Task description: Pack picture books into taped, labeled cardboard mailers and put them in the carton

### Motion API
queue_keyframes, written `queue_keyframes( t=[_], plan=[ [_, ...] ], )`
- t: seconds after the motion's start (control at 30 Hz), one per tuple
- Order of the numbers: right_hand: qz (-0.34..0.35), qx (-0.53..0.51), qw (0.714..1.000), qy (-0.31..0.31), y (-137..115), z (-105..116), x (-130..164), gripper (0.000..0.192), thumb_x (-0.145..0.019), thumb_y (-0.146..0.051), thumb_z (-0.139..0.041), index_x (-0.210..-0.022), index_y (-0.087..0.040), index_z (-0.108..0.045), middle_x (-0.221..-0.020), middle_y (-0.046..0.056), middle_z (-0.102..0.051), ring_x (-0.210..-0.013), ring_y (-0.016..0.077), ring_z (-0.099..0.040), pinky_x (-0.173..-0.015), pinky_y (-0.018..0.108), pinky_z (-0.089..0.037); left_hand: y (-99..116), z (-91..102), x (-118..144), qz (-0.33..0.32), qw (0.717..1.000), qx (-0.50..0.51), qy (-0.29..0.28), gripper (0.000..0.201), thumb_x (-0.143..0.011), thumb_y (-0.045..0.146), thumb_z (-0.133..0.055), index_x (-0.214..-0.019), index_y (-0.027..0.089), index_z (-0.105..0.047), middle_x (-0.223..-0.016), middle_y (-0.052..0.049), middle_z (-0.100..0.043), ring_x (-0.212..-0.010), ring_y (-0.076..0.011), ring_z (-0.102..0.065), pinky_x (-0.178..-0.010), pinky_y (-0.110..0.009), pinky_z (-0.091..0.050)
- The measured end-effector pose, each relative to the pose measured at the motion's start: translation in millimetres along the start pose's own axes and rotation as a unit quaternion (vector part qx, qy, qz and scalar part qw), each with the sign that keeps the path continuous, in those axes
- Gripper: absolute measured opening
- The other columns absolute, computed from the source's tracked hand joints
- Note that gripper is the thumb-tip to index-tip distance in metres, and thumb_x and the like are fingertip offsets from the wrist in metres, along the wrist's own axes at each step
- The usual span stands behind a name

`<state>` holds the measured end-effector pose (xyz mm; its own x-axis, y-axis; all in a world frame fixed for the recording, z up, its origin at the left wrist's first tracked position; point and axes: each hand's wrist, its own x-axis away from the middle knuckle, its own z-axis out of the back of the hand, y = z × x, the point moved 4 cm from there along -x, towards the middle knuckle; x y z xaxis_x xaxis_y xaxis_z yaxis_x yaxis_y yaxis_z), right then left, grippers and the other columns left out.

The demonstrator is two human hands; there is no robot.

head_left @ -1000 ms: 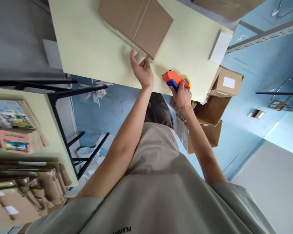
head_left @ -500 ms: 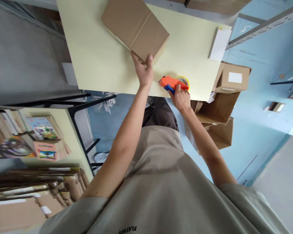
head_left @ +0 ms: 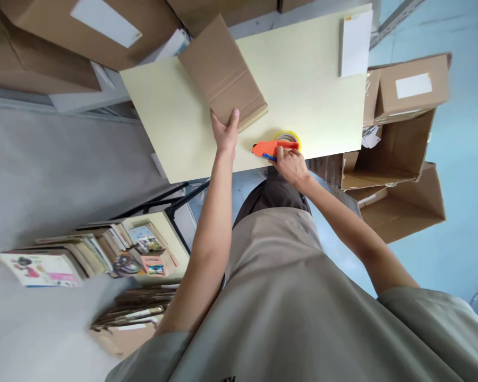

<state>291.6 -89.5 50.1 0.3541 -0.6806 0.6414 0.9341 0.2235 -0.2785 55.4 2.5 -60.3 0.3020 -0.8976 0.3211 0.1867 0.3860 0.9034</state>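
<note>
gripping the cardboard box (head_left: 223, 79) corner – left hand (head_left: 225, 135); right hand (head_left: 290, 165) clasps tape dispenser (head_left: 276, 146) (orange).

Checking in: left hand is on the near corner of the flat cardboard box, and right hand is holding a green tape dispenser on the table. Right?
Not quite. The head view shows the tape dispenser is orange with a blue handle, not green. The rest holds: the left hand is on the near corner of the flat cardboard box, and the right hand holds the dispenser on the table.
</note>
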Motion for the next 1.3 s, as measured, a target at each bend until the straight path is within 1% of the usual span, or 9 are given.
queue_keyframes(
  t=[0.1, 0.2, 0.37, 0.6, 0.73, 0.9, 1.03, 1.13, 1.3],
  plan=[
    [0.008, -0.006, 1.000, 0.005, 4, -6, 11, 0.057, -0.124, -0.043, -0.033, -0.158, -0.002, -0.053, -0.140, 0.036, -0.079, -0.128, 0.0426, -0.079, -0.117, 0.053, -0.052, 2, 1.8, 6, 0.021, 0.999, -0.005, 0.029, 0.088, -0.111, 0.065, -0.074, -0.182, 0.027, -0.037, -0.181, -0.018, -0.059, -0.168, -0.0254, -0.062, -0.144, -0.048, -0.049],
    [-0.010, -0.012, 1.000, 0.009, 18, -9, 24, 0.054, -0.125, -0.044, -0.037, -0.154, -0.002, -0.056, -0.138, 0.036, -0.081, -0.127, 0.0427, -0.080, -0.113, 0.050, -0.053, 7, 3.1, 11, 0.025, 0.999, 0.002, 0.030, 0.096, -0.108, 0.069, -0.078, -0.182, 0.024, -0.038, -0.186, -0.022, -0.053, -0.171, -0.0283, -0.059, -0.144, -0.049, -0.049],
    [-0.094, -0.021, 0.995, 0.014, 70, 5, 39, 0.057, -0.125, -0.043, -0.035, -0.153, 0.001, -0.057, -0.137, 0.039, -0.081, -0.125, 0.0450, -0.081, -0.112, 0.051, -0.054, 31, 1.7, 21, -0.002, 0.995, -0.060, -0.074, 0.103, -0.100, 0.092, -0.077, -0.181, 0.037, -0.045, -0.181, -0.015, -0.062, -0.176, -0.0291, -0.054, -0.143, -0.052, -0.050],
    [-0.050, -0.003, 0.992, 0.112, 102, 52, -36, 0.080, -0.128, -0.058, -0.021, -0.159, 0.007, -0.055, -0.128, 0.035, -0.082, -0.121, 0.0434, -0.080, -0.117, 0.059, -0.052, 52, 9.4, 31, 0.032, 0.993, -0.091, -0.063, 0.113, -0.102, 0.099, -0.065, -0.185, 0.027, -0.041, -0.181, -0.021, -0.061, -0.168, -0.0270, -0.062, -0.142, -0.046, -0.050],
    [0.012, 0.064, 0.986, 0.150, 99, 63, -86, 0.084, -0.128, -0.052, -0.014, -0.155, 0.015, -0.057, -0.119, 0.033, -0.084, -0.116, 0.0400, -0.081, -0.111, 0.053, -0.055, 63, 21.2, 29, 0.083, 0.991, -0.070, -0.078, 0.121, -0.097, 0.083, -0.087, -0.189, 0.025, -0.035, -0.182, -0.020, -0.060, -0.167, -0.0276, -0.064, -0.141, -0.040, -0.049],
    [0.077, 0.120, 0.981, 0.131, 97, 66, -100, 0.068, -0.126, -0.040, -0.026, -0.156, 0.012, -0.059, -0.121, 0.031, -0.086, -0.112, 0.0391, -0.084, -0.108, 0.050, -0.056, 92, 30.6, 11, 0.128, 0.978, -0.128, -0.103, 0.138, -0.094, 0.042, -0.093, -0.197, 0.025, -0.003, -0.197, -0.018, -0.040, -0.177, -0.0231, -0.052, -0.144, -0.036, -0.042],
    [0.174, 0.162, 0.969, 0.069, 77, 65, -99, 0.056, -0.119, -0.021, -0.033, -0.157, 0.009, -0.061, -0.124, 0.030, -0.087, -0.113, 0.0382, -0.085, -0.109, 0.050, -0.057, 120, 23.9, -10, 0.164, 0.950, -0.248, -0.093, 0.136, -0.088, 0.028, -0.091, -0.197, 0.015, -0.011, -0.203, -0.020, -0.023, -0.189, -0.0312, -0.026, -0.153, -0.043, -0.022],
    [0.226, 0.168, 0.959, 0.020, 46, 60, -100, 0.056, -0.111, -0.008, -0.035, -0.158, 0.005, -0.062, -0.128, 0.028, -0.088, -0.115, 0.0372, -0.086, -0.106, 0.050, -0.058, 145, 0.8, -20, 0.163, 0.928, -0.328, -0.072, 0.127, -0.095, 0.043, -0.090, -0.194, 0.007, -0.020, -0.203, -0.027, -0.010, -0.192, -0.0398, 0.000, -0.155, -0.055, -0.001],
    [0.239, 0.107, 0.965, 0.000, -16, 51, -103, 0.053, -0.109, 0.000, -0.035, -0.151, 0.003, -0.068, -0.126, 0.028, -0.089, -0.114, 0.0333, -0.086, -0.096, 0.044, -0.060, 176, -59.1, -22, 0.166, 0.901, -0.401, -0.017, 0.132, -0.101, 0.087, -0.073, -0.198, 0.020, -0.012, -0.205, -0.023, 0.002, -0.188, -0.0556, 0.010, -0.146, -0.088, -0.005]
  ],
)
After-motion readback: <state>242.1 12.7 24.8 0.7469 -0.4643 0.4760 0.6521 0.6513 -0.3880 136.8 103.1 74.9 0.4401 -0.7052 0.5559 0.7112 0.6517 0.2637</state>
